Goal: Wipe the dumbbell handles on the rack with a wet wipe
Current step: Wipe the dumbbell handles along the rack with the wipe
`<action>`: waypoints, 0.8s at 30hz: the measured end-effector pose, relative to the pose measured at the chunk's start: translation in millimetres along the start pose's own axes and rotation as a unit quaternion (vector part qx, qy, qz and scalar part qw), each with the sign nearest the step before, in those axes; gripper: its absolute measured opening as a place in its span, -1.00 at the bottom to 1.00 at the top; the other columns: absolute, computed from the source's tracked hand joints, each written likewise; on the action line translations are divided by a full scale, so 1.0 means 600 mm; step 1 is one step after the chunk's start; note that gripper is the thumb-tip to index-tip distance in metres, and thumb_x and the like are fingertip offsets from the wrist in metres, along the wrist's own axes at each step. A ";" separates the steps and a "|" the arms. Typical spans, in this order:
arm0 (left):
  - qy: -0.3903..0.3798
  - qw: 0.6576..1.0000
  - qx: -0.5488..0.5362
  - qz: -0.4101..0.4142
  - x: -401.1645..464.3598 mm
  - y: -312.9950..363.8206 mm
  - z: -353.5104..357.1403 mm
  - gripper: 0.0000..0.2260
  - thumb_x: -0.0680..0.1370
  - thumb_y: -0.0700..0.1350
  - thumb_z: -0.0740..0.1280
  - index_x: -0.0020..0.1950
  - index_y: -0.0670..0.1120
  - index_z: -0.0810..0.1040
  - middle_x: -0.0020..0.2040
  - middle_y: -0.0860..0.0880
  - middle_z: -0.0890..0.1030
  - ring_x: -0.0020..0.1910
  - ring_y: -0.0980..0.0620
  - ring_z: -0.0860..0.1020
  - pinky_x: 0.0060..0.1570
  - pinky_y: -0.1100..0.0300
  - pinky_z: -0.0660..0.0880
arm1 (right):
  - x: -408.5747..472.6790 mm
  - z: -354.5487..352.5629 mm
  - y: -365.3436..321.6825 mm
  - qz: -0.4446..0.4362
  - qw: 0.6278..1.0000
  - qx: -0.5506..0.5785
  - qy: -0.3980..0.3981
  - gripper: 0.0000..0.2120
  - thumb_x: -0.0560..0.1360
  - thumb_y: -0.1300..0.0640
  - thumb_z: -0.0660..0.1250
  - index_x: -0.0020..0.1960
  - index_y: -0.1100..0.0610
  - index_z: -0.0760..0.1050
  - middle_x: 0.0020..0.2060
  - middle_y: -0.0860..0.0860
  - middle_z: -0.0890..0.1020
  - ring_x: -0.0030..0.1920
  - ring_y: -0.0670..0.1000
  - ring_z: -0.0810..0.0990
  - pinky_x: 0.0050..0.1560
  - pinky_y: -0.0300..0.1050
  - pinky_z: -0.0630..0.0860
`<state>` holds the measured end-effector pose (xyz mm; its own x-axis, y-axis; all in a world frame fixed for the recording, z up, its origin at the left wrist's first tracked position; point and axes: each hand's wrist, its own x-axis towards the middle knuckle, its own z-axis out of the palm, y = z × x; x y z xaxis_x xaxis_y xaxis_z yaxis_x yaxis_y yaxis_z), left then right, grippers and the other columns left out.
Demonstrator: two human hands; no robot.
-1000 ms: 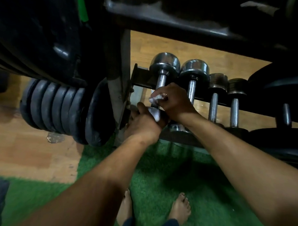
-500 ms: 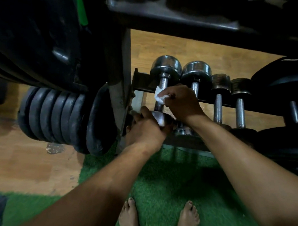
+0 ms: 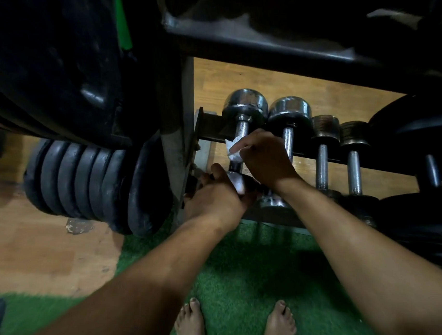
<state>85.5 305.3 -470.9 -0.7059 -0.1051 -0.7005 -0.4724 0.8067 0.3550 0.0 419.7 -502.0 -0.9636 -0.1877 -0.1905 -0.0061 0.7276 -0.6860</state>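
Several chrome dumbbells lie side by side on the low black rack (image 3: 211, 128). The leftmost dumbbell (image 3: 245, 108) has a knurled handle running toward me. My right hand (image 3: 262, 158) pinches a crumpled white wet wipe (image 3: 233, 148) against that handle, near its middle. My left hand (image 3: 216, 195) grips the near chrome head of the same dumbbell from the left. Part of the handle is hidden under my right hand. The neighbouring dumbbell (image 3: 289, 112) sits just right of my right hand.
A stack of black weight plates (image 3: 85, 182) hangs on a peg at the left beside a grey upright post (image 3: 176, 143). A dark upper rack shelf (image 3: 273, 45) overhangs. Large black plates (image 3: 420, 160) crowd the right. My bare feet (image 3: 235, 322) stand on green turf.
My right hand has slid the wipe up the handle, away from me, from near the close head to the handle's middle. My left hand keeps its hold on the near head.
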 end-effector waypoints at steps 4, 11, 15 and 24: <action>-0.009 1.000 -0.005 -0.003 0.001 0.001 0.000 -0.11 0.47 0.47 0.28 0.53 -0.07 0.03 0.56 -0.25 0.23 0.32 -0.32 0.49 0.25 -0.25 0.46 | 0.003 0.005 0.007 0.005 0.998 0.013 0.058 -0.63 0.46 0.36 0.29 0.16 0.09 0.68 0.15 0.12 0.58 0.10 0.10 0.59 0.11 -0.20 0.45; -0.004 1.000 0.016 -0.005 0.001 0.002 0.001 -0.11 0.50 0.43 0.30 0.56 -0.05 -0.03 0.61 -0.23 0.13 0.33 -0.34 0.49 0.27 -0.28 0.44 | 0.009 0.007 0.008 0.009 0.996 0.045 0.071 -0.73 0.46 0.29 0.27 -0.01 0.12 0.72 0.05 0.08 0.66 0.05 0.05 0.62 0.05 -0.23 0.45; -0.004 1.000 0.015 -0.008 0.003 0.000 0.002 -0.12 0.49 0.44 0.30 0.55 -0.05 -0.01 0.60 -0.22 0.16 0.33 -0.33 0.49 0.27 -0.28 0.44 | 0.014 0.012 0.012 0.014 0.997 0.052 0.062 -0.61 0.52 0.35 0.28 0.31 0.15 0.59 0.28 0.16 0.52 0.26 0.14 0.53 0.27 -0.06 0.47; -0.002 1.000 0.016 -0.013 0.002 0.002 0.002 -0.11 0.50 0.42 0.32 0.56 -0.07 0.00 0.59 -0.22 0.18 0.35 -0.34 0.47 0.25 -0.23 0.46 | 0.018 0.010 0.014 0.077 0.988 0.085 0.101 -0.86 0.49 0.19 0.33 -0.12 0.11 0.67 -0.17 0.00 0.70 -0.06 0.05 0.64 0.05 -0.04 0.51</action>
<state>84.8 306.8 -471.9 -0.6917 -0.1243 -0.7115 -0.4736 0.8218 0.3169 -8.7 419.9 -513.9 -0.9834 0.0641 -0.1698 0.1732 0.6120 -0.7717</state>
